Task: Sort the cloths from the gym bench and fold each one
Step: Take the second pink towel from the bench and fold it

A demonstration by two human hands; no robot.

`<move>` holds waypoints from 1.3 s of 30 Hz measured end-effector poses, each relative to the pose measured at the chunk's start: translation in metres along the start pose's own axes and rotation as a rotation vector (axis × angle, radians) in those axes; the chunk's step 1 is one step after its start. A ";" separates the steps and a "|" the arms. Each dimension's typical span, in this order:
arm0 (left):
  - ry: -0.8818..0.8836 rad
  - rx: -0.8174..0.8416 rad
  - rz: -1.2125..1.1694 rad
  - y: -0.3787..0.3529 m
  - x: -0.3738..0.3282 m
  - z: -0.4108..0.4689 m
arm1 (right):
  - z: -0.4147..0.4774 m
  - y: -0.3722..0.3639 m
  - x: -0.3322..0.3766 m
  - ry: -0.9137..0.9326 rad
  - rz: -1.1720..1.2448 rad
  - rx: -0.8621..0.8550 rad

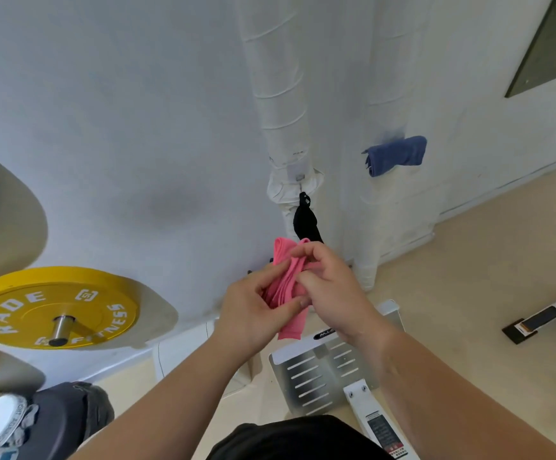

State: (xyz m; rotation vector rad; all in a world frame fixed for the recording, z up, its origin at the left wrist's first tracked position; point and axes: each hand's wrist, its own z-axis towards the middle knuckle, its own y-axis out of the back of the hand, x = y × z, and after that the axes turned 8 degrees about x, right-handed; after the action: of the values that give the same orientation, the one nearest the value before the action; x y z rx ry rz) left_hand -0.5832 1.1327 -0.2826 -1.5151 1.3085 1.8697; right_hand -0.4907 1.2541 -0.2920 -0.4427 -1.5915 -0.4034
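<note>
Item: pink cloth [286, 287], bunched lengthwise, held in the air before me, over the metal footplate [319, 376]. My left hand [253, 313] grips its middle, fingers curled round it; my right hand [333, 287] pinches the upper folds, thumb against fingertips. Handling, by my judgement: light, soft, limp, sags wherever unsupported; best taken at corners or along an edge. Also noted: blue cloth [397, 155], folded, by the wall.

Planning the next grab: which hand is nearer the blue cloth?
Right. The right hand sits below-left of the blue cloth; the left hand is lower and farther left. Both pinch the pink cloth.
</note>
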 end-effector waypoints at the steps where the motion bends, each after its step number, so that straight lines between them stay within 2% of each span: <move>1: 0.006 -0.029 0.041 0.000 0.000 0.002 | 0.000 0.000 0.000 0.006 0.039 0.012; 4: 0.046 -0.097 0.041 0.003 -0.003 0.009 | -0.003 0.004 0.006 0.047 0.069 0.063; 7: 0.072 -0.054 -0.124 0.014 -0.011 0.014 | -0.002 0.021 0.007 0.186 -0.296 -0.032; 9: 0.072 0.040 -0.248 0.028 -0.019 0.018 | 0.000 0.033 0.013 0.230 -0.405 0.020; 13: 0.074 0.263 -0.464 0.064 -0.030 0.029 | 0.004 0.043 0.034 0.221 -0.296 0.299; 17: 0.089 0.388 -0.512 0.099 -0.030 0.043 | 0.015 0.036 0.049 0.206 -0.255 0.394; 22: 0.186 0.303 -0.702 0.117 -0.003 0.043 | 0.033 0.018 0.051 0.201 -0.149 0.199; 27: 0.217 0.172 -0.907 0.110 0.031 0.042 | 0.062 0.001 0.049 0.185 -0.179 0.032; 30: 0.177 0.057 -0.876 0.115 0.036 0.057 | 0.080 -0.010 0.052 0.138 -0.218 -0.018; 34: 0.049 -0.051 -0.651 0.135 0.031 0.083 | 0.094 -0.022 0.064 0.059 -0.208 0.000; 36: -0.014 -0.046 -0.538 0.145 0.029 0.094 | 0.100 -0.027 0.070 0.032 -0.301 -0.010; 39: -0.070 0.055 -0.414 0.160 0.027 0.107 | 0.110 -0.034 0.081 0.039 -0.408 -0.053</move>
State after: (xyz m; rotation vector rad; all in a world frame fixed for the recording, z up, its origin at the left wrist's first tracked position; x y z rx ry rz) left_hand -0.7738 1.1395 -0.2450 -1.5371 0.9205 1.5923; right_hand -0.6070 1.2841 -0.2177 -0.1452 -1.6347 -0.7604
